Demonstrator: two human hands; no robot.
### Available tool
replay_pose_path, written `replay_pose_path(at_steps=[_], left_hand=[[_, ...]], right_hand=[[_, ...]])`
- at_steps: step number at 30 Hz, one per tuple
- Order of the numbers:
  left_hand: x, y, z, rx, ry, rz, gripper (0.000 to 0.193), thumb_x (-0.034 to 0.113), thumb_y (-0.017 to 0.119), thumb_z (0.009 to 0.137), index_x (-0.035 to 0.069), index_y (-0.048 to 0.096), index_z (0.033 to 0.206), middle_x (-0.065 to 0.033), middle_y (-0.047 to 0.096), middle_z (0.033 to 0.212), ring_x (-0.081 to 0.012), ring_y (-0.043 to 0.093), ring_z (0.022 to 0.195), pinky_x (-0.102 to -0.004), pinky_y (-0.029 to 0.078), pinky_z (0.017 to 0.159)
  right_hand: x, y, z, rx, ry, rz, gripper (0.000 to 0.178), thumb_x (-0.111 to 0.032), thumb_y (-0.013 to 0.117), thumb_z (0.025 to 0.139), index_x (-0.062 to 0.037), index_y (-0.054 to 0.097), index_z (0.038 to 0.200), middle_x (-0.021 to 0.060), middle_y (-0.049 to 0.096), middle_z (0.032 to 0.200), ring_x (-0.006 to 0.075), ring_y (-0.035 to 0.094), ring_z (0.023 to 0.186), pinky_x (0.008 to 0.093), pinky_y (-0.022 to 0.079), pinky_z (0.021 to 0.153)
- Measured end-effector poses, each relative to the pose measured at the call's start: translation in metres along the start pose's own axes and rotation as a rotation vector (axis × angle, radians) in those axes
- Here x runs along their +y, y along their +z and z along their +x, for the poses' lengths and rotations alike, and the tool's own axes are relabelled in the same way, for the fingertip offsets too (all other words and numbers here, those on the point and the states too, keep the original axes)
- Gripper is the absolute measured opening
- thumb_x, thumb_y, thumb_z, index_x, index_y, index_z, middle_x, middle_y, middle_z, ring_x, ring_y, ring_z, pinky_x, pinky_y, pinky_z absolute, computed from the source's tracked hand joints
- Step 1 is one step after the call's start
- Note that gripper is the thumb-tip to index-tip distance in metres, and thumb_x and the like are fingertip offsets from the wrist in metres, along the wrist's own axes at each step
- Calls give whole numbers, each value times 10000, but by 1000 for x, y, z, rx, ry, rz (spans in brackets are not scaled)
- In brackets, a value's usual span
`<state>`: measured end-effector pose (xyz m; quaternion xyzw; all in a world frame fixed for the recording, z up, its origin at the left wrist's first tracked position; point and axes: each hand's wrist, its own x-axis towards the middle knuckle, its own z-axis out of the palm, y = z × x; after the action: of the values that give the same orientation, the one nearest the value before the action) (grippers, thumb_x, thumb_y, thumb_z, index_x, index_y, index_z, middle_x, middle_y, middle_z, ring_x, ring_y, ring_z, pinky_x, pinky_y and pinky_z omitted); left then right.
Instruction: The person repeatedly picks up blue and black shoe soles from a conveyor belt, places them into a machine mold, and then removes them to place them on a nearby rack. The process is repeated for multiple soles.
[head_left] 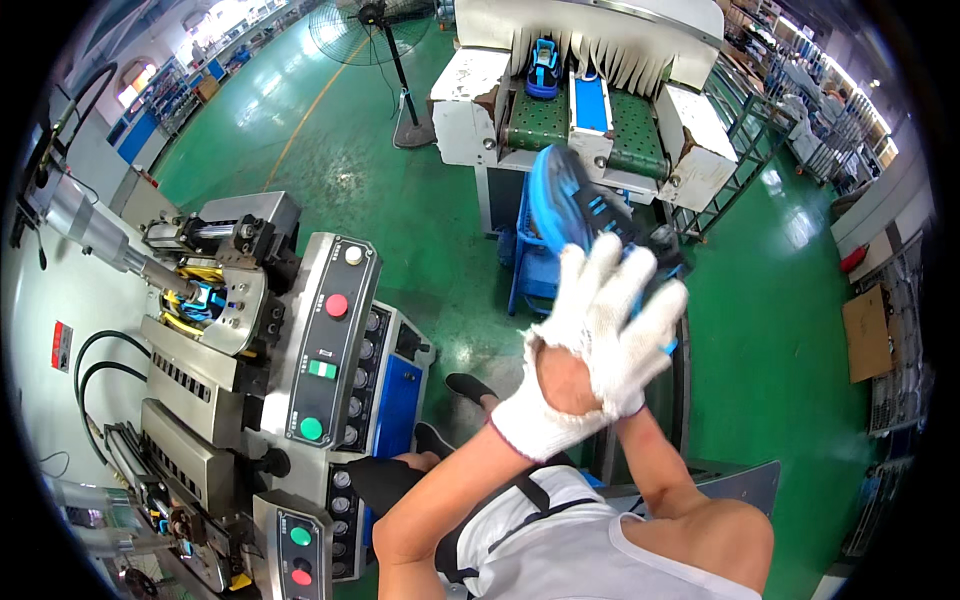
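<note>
A black and bright-blue sneaker (556, 205) is tilted just beyond my gloved hands, blue sole to the left. My left hand (590, 340), in a white knitted glove with a large hole over its back, reaches across in front with its fingers stretched. Its fingertips overlap the sneaker's lower end; whether they grip it I cannot tell. My right hand (632, 395) lies mostly behind the left, with only part of its glove by the wrist showing. Its fingers cannot be told apart from the left's. A bit of blue shows beside the gloves.
A conveyor machine (465, 130) with a green belt and hanging strips stands ahead, carrying another sneaker (543, 70). Below it is a blue cart (535, 285). To my left, a metal machine has a button panel (328, 345) and a clamped shoe part (205, 300). A fan (415, 132) stands farther off.
</note>
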<state>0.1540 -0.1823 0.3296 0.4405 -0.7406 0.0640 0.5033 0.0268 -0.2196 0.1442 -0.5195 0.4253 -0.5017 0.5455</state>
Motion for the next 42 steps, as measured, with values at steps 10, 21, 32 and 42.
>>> replay_pose_path(at_steps=[10, 21, 32, 42], left_hand=[[-1, -26, -238, -206, -798, -8, 381, 124, 840, 867, 16, 734, 1217, -202, 752, 1175, -396, 725, 1111, -454, 585, 978], [109, -94, -341, 128, -1568, 529, 260, 141, 741, 946, 30, 739, 1181, -192, 748, 1167, -372, 729, 1077, -438, 581, 954], [386, -39, -537, 738, -2683, 884, 379, 434, 691, 962, 101, 790, 1113, -181, 786, 1067, -372, 749, 1049, -477, 569, 930], [627, -64, -612, 775, -3328, 675, 742, 625, 743, 874, 58, 683, 1350, -237, 703, 1349, -390, 683, 1249, -508, 521, 1054]], right_hand=[[-39, -79, 400, 308, -190, -655, 818, -662, 717, 910, 4, 685, 1383, 159, 719, 1361, 271, 659, 1204, 410, 466, 1090], [7, -152, 580, 334, 11, -1255, 849, -752, 561, 946, -16, 713, 1341, 207, 736, 1290, 341, 718, 1100, 475, 552, 969], [260, -31, 270, -912, -95, -851, 500, -206, 642, 1036, -30, 551, 1495, 150, 651, 1315, 309, 635, 1208, 466, 556, 998], [155, 172, 43, -1620, -148, -1274, 587, -286, 681, 1047, -18, 512, 1541, 181, 632, 1464, 239, 665, 1193, 370, 558, 970]])
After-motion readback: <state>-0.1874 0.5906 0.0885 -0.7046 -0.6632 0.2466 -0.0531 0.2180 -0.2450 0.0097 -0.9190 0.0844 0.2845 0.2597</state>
